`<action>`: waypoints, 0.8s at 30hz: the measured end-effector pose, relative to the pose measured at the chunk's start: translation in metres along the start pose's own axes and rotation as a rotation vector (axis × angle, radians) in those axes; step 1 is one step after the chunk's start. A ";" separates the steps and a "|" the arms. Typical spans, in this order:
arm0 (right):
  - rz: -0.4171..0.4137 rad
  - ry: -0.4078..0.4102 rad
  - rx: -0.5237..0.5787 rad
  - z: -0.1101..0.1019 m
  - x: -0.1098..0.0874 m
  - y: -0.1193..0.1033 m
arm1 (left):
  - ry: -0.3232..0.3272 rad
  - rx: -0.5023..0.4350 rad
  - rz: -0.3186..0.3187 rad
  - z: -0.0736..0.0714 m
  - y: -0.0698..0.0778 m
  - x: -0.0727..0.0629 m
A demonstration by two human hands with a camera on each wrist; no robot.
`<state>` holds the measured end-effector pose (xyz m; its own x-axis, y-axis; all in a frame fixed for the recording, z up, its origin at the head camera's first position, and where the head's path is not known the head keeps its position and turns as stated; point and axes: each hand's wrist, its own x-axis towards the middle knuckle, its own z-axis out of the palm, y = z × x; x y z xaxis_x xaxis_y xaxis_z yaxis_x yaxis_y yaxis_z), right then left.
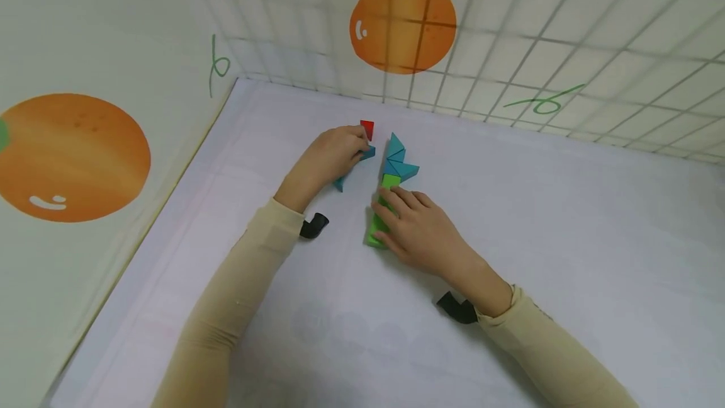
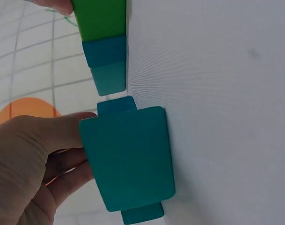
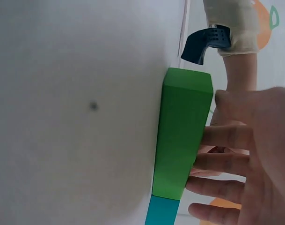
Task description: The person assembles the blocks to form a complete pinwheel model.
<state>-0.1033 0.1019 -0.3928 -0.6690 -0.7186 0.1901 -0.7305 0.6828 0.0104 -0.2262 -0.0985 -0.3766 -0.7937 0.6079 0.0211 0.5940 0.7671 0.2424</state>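
Note:
My left hand (image 1: pixel 331 155) pinches a blue block (image 1: pixel 368 153) from above between thumb and fingers. A blue pointed block (image 1: pixel 339 184) shows below that hand. In the left wrist view the gripped blue block (image 2: pixel 128 159) hides most of the pieces behind it. To the right, several blue triangular blocks (image 1: pixel 396 156) stand against the far end of a long green block (image 1: pixel 391 180). My right hand (image 1: pixel 425 232) lies along the green block, its spread fingers touching the side and top in the right wrist view. A red block (image 1: pixel 367 128) sits just beyond my left fingertips.
The white surface (image 1: pixel 538 238) meets a tiled wall (image 1: pixel 498 36) at the back and a side panel (image 1: pixel 113 30) at the left, both printed with oranges. Black wrist-worn pieces (image 1: pixel 314 225) stick out from both cuffs.

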 end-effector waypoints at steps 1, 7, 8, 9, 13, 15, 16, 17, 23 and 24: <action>-0.001 0.000 0.003 0.000 0.000 0.000 | 0.008 -0.007 0.003 0.000 0.000 0.000; 0.002 -0.010 0.015 0.000 0.000 -0.002 | 0.023 -0.027 0.012 0.002 -0.002 0.000; 0.004 -0.012 0.016 0.000 0.000 -0.002 | 0.023 -0.022 0.014 0.002 -0.001 0.000; 0.007 -0.015 0.018 0.000 0.000 -0.002 | 0.023 -0.015 0.016 0.002 -0.001 0.000; 0.019 -0.031 0.031 0.000 0.000 -0.002 | 0.025 0.003 0.025 0.002 0.001 0.000; 0.023 -0.039 0.040 0.000 0.000 -0.002 | 0.022 0.009 0.025 0.002 0.002 0.000; 0.024 -0.042 0.043 0.001 0.000 -0.001 | 0.021 0.011 0.025 0.002 0.002 0.000; 0.025 -0.046 0.045 0.001 0.000 -0.001 | 0.018 0.013 0.024 0.002 0.002 0.000; 0.028 -0.052 0.056 0.001 0.000 0.000 | -0.035 0.020 0.015 0.002 0.004 0.002; 0.027 -0.049 0.059 0.000 0.001 0.000 | -0.048 0.023 0.014 0.001 0.005 0.002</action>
<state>-0.1040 0.1018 -0.3930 -0.6934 -0.7066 0.1409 -0.7180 0.6941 -0.0524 -0.2244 -0.0931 -0.3765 -0.7784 0.6273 -0.0220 0.6083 0.7625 0.2202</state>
